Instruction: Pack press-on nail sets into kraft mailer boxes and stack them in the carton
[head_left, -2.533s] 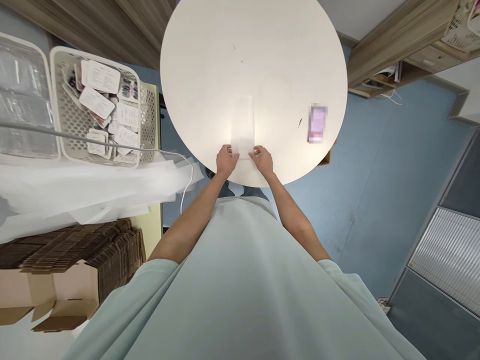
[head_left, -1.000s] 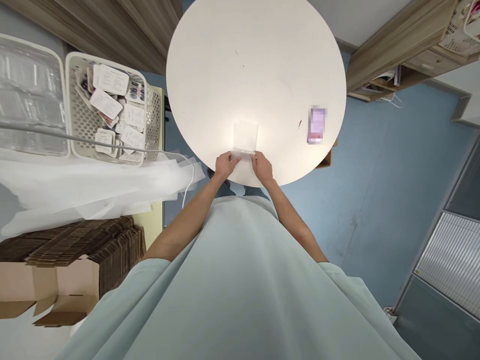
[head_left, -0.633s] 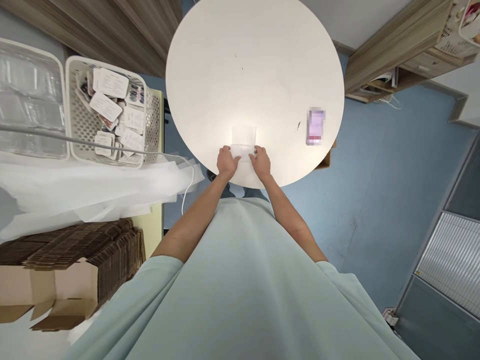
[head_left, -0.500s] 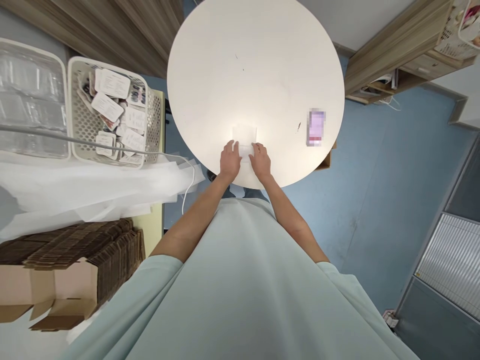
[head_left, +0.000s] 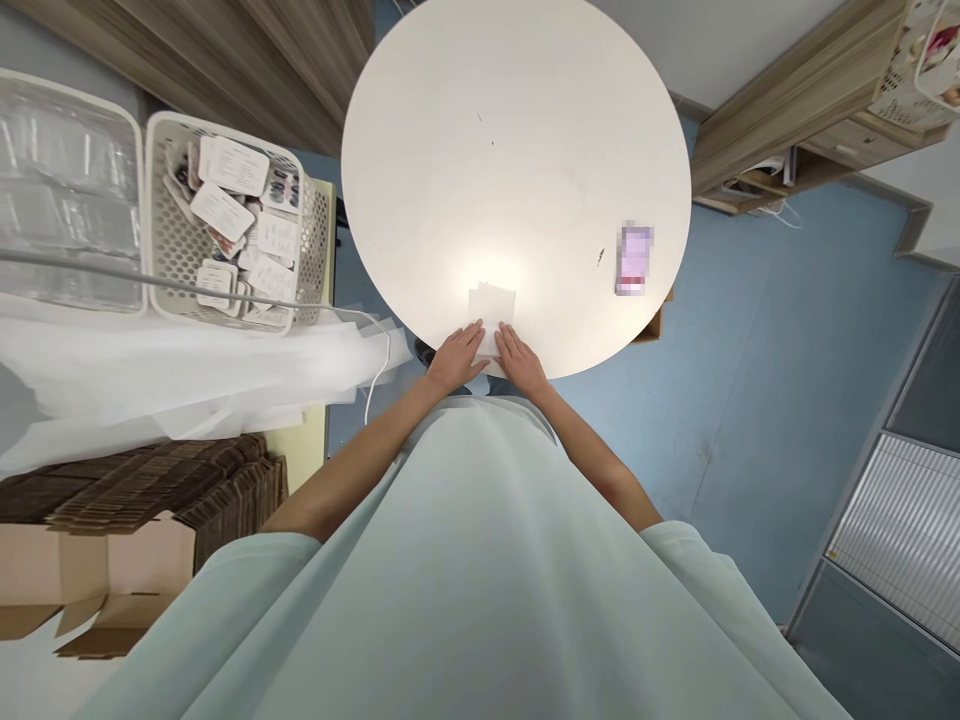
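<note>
A small folded white sheet (head_left: 491, 304) lies near the front edge of the round white table (head_left: 517, 130). My left hand (head_left: 457, 357) lies flat, fingers stretched, on the sheet's near left part. My right hand (head_left: 519, 360) lies flat beside it on the near right part. Both palms press down on the sheet; neither hand grips it. The sheet's near edge is hidden under my fingers.
A small purple blurred item (head_left: 634, 259) lies at the table's right. To the left stand a perforated white basket (head_left: 174, 235) of labelled packs, a clear plastic bin (head_left: 60, 190), thin white sheets (head_left: 165, 375) and flattened cardboard (head_left: 142, 500). Wooden shelving (head_left: 795, 110) is at the back right.
The long sheet was folded shorter, toward me. My hands went from pinching its near edge to lying flat on the folded piece, and they slid closer to the table's edge.
</note>
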